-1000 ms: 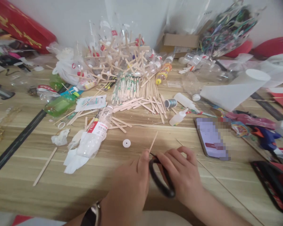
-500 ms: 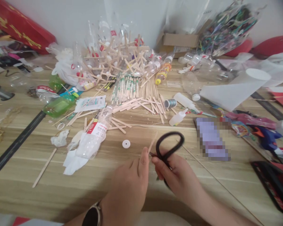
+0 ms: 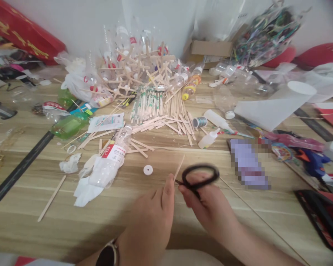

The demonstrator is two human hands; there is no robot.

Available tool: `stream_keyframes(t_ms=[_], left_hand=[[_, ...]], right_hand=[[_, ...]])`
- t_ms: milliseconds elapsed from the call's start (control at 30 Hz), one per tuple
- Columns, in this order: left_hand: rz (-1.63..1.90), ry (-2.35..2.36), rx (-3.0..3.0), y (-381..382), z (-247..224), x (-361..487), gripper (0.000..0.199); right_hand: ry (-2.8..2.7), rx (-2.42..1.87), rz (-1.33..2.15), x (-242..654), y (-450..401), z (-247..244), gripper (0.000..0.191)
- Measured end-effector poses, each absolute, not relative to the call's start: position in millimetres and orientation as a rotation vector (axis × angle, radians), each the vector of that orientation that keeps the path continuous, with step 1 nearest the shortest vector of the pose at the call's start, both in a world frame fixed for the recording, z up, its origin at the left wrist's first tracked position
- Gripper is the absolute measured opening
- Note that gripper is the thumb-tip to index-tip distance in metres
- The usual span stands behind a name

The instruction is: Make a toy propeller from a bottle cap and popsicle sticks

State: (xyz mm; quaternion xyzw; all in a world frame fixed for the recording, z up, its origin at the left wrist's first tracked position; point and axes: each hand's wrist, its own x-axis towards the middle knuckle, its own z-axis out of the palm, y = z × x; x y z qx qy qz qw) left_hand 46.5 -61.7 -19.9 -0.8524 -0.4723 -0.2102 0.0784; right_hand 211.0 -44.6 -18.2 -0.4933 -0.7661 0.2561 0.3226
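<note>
Near the front middle of the table, my left hand (image 3: 152, 214) is closed on a thin wooden stick (image 3: 179, 166), whose tip points up and away. Just to its right, my right hand (image 3: 211, 207) grips black-handled scissors (image 3: 200, 176) close to the blades. The scissors' tip touches the stick beside my left thumb; the rest of the blades is hidden. A white disc (image 3: 148, 170) with a small central hole lies beyond my left hand. A flat wooden stick (image 3: 52, 198) lies at the left.
A plastic bottle (image 3: 113, 155) lies on white tissue at left centre. Behind are piled sticks (image 3: 174, 125), bottles and glue bottles (image 3: 209, 138). A phone (image 3: 249, 163) lies to the right. A long thin stick (image 3: 261, 218) crosses the right front.
The scissors' handle loop has turned in my right hand, from slanting upward to lying flatter. My left hand and the thin stick have hardly moved.
</note>
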Motion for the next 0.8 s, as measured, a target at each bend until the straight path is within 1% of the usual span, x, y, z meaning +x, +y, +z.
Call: stream_keyframes(t_ms=[67, 100, 133, 167, 200, 300, 333, 367, 400, 433, 467, 567, 600, 633, 667, 700, 800], left_hand=[[-0.648, -1.490, -2.555, -63.3, -20.5, 47.4, 0.032], [-0.656, -1.511, -2.556, -63.8, -20.6, 47.7, 0.032], [-0.655, -1.520, -2.558, -63.8, -20.6, 47.7, 0.032], [-0.654, -1.506, -2.561, -63.4, -20.6, 47.4, 0.032], [-0.652, -1.480, -2.563, -62.5, -20.6, 46.9, 0.031], [-0.675, -1.406, -2.568, -58.9, -21.3, 45.0, 0.030], [-0.690, -1.391, -2.575, -58.0, -21.8, 44.6, 0.030], [-0.705, -1.377, -2.582, -57.5, -22.2, 44.5, 0.030], [-0.716, -1.374, -2.587, -57.6, -22.6, 44.7, 0.031], [-0.725, -1.379, -2.589, -58.1, -22.7, 45.3, 0.032], [-0.731, -1.392, -2.590, -59.0, -22.6, 46.1, 0.032], [-0.725, -1.504, -2.591, -62.1, -20.8, 48.8, 0.034], [-0.721, -1.539, -2.587, -62.6, -20.2, 49.3, 0.034], [-0.719, -1.551, -2.580, -62.7, -19.9, 49.5, 0.034], [-0.716, -1.540, -2.571, -62.3, -19.9, 49.2, 0.034], [-0.715, -1.510, -2.563, -61.6, -20.3, 48.5, 0.033], [-0.709, -1.393, -2.560, -58.7, -22.4, 45.8, 0.032]], right_hand=[[-2.158, -1.209, 0.086, 215.4, -44.1, -21.0, 0.022], [-2.183, -1.170, -0.066, 216.6, -43.6, -22.0, 0.021], [-2.181, -1.165, -0.074, 216.8, -42.9, -22.4, 0.021], [-2.152, -1.189, 0.064, 216.0, -42.2, -22.2, 0.022], [-2.095, -1.223, 0.331, 214.2, -41.5, -21.4, 0.025], [-1.693, -1.271, 1.348, 207.0, -40.8, -17.3, 0.037], [-1.555, -1.254, 1.570, 205.3, -41.1, -16.3, 0.038], [-1.474, -1.233, 1.678, 204.5, -41.4, -15.8, 0.038], [-1.469, -1.237, 1.665, 204.7, -41.8, -16.0, 0.037], [-1.541, -1.248, 1.524, 206.0, -42.1, -16.8, 0.035], [-1.675, -1.260, 1.289, 208.0, -42.4, -18.1, 0.032], [-2.053, -1.231, 0.280, 215.2, -42.4, -22.8, 0.019], [-2.105, -1.199, 0.043, 216.4, -42.1, -23.8, 0.017], [-2.122, -1.178, -0.062, 216.5, -41.7, -24.2, 0.017], [-2.103, -1.190, -0.015, 215.3, -41.4, -23.8, 0.018], [-2.059, -1.212, 0.176, 213.2, -41.2, -22.8, 0.019], [-1.734, -1.274, 1.183, 205.4, -41.9, -17.6, 0.033]])
